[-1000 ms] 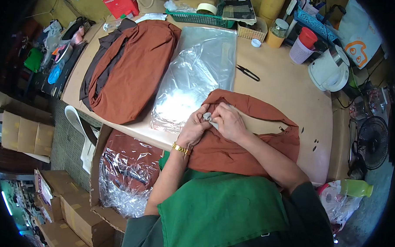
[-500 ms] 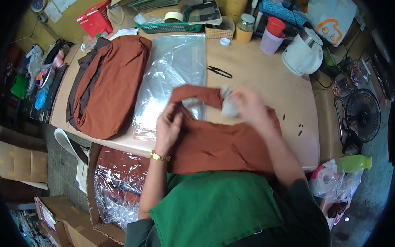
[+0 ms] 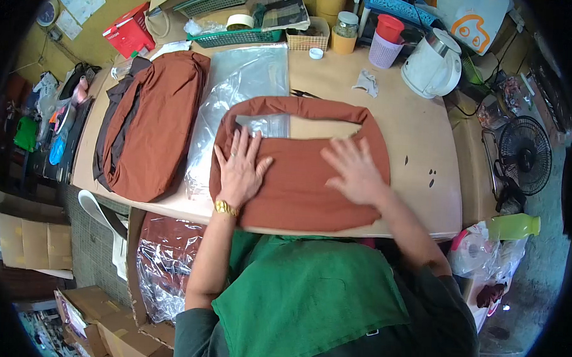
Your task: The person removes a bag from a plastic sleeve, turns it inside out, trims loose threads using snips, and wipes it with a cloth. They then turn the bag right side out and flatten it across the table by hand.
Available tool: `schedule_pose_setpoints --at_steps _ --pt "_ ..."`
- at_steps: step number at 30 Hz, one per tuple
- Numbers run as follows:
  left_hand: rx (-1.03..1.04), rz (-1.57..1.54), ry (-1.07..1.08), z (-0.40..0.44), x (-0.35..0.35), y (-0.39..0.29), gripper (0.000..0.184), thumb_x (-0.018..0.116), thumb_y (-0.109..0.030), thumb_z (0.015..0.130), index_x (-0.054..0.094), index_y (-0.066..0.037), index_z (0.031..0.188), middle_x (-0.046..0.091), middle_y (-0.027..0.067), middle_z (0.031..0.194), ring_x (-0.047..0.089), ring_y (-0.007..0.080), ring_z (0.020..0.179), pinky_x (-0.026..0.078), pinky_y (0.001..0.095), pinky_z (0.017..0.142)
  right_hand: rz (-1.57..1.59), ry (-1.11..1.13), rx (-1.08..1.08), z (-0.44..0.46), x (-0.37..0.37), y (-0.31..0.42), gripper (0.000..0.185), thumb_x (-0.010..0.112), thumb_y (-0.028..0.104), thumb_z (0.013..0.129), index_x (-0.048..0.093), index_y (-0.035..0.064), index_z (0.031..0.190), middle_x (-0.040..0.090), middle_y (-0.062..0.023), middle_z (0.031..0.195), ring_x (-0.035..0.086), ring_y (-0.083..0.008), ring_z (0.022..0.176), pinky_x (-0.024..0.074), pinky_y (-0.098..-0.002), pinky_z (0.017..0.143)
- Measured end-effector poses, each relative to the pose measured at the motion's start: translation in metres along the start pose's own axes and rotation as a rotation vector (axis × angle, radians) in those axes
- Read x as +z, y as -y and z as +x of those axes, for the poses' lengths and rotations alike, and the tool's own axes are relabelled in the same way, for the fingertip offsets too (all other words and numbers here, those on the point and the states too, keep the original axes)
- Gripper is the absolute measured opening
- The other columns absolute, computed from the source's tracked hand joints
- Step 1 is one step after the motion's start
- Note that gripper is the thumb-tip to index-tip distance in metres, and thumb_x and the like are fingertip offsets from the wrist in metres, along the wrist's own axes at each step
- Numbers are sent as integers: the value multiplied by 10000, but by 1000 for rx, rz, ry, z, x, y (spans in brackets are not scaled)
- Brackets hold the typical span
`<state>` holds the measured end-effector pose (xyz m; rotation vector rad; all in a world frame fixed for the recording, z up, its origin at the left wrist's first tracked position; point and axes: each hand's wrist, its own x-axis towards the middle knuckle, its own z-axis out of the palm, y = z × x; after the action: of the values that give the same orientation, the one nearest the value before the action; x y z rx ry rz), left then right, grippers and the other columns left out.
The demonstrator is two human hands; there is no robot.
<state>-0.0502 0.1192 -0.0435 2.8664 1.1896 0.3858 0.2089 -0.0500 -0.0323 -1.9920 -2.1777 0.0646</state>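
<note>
A rust-brown fabric bag (image 3: 304, 192) lies flat on the table (image 3: 419, 139) in front of me, its strap arched along the far side. My left hand (image 3: 242, 171), fingers spread, presses on the left part of the bag. Over the right part is my right hand (image 3: 355, 171), also spread and slightly blurred; it holds nothing. Left of the bag are clear plastic sheets (image 3: 245, 73), partly under the strap. A crumpled whitish scrap (image 3: 366, 83) sits beyond the bag. Black snips (image 3: 303, 93) show just past the strap, partly covered.
More brown bags (image 3: 159, 124) lie at the table's left. Baskets (image 3: 234, 38), a jar (image 3: 344, 32), a purple cup (image 3: 385, 51) and a white kettle (image 3: 432, 64) line the back. A carton with plastic-wrapped brown items (image 3: 167, 256) stands below the left front edge.
The bag has been laid flat, strap spread out. My right hand has let go of the whitish scrap, now on the table farther back. Both hands have opened over the bag. The view has shifted.
</note>
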Motion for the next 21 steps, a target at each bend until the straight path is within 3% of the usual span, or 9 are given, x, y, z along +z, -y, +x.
schedule_pose_setpoints --at_steps 3,7,9,10,12,14,16,18,21 --pt "8 -123 -26 12 3 15 715 493 -550 950 346 -137 1514 218 157 1609 173 358 1491 82 637 1161 52 36 107 0 -8 -58 697 593 482 909 382 138 1476 303 -174 1560 190 -369 1478 102 -602 1179" --pt "195 -406 141 -32 -74 11 807 641 -542 858 360 -152 1506 235 120 1609 174 327 1497 89 651 1161 363 25 107 -43 -67 -16 652 644 450 889 440 120 1412 267 -142 1585 173 -342 1489 95 -576 1190" --pt "253 -256 435 -61 -86 15 908 759 -506 758 371 -150 1498 235 118 1609 181 320 1496 79 634 1175 289 160 12 -68 -78 7 557 704 393 860 532 80 1287 398 -156 1512 305 -321 1447 169 -586 1174" --pt "249 -260 435 -74 -82 19 908 759 -506 758 371 -150 1498 235 118 1609 181 320 1496 79 634 1175 288 165 9 -74 -76 1 557 704 393 860 532 80 1287 398 -156 1512 305 -321 1447 169 -586 1174" --pt "271 -201 501 -91 -73 24 861 786 -465 737 438 -145 1457 257 116 1601 208 313 1489 79 624 1182 448 371 39 -87 -70 -16 459 729 295 851 582 40 1203 544 -184 1379 440 -311 1372 294 -520 1144" --pt "259 -222 525 -89 -84 20 837 778 -480 740 464 -148 1442 266 117 1598 212 308 1488 82 617 1184 727 220 518 -66 -94 -27 410 703 223 870 596 26 1213 632 -205 1244 541 -339 1268 392 -444 1084" --pt "265 -251 423 -83 -84 9 813 739 -546 754 494 -172 1433 292 123 1586 229 327 1480 90 647 1166 710 -304 420 -38 -69 -82 439 673 170 890 557 48 1296 589 -207 1309 543 -338 1248 406 -399 1063" --pt "274 -258 363 -78 -75 -10 821 707 -584 763 483 -184 1445 287 125 1588 228 341 1478 89 671 1150 222 -550 323 12 -49 -135 494 677 202 896 526 75 1348 551 -203 1356 518 -349 1260 402 -424 1061" --pt "327 -204 294 -81 -49 -23 848 598 -689 789 448 -212 1473 255 126 1600 206 357 1481 86 713 1118 301 -321 483 83 -13 -190 653 718 429 836 521 119 1375 445 -196 1471 431 -353 1355 336 -446 1124"
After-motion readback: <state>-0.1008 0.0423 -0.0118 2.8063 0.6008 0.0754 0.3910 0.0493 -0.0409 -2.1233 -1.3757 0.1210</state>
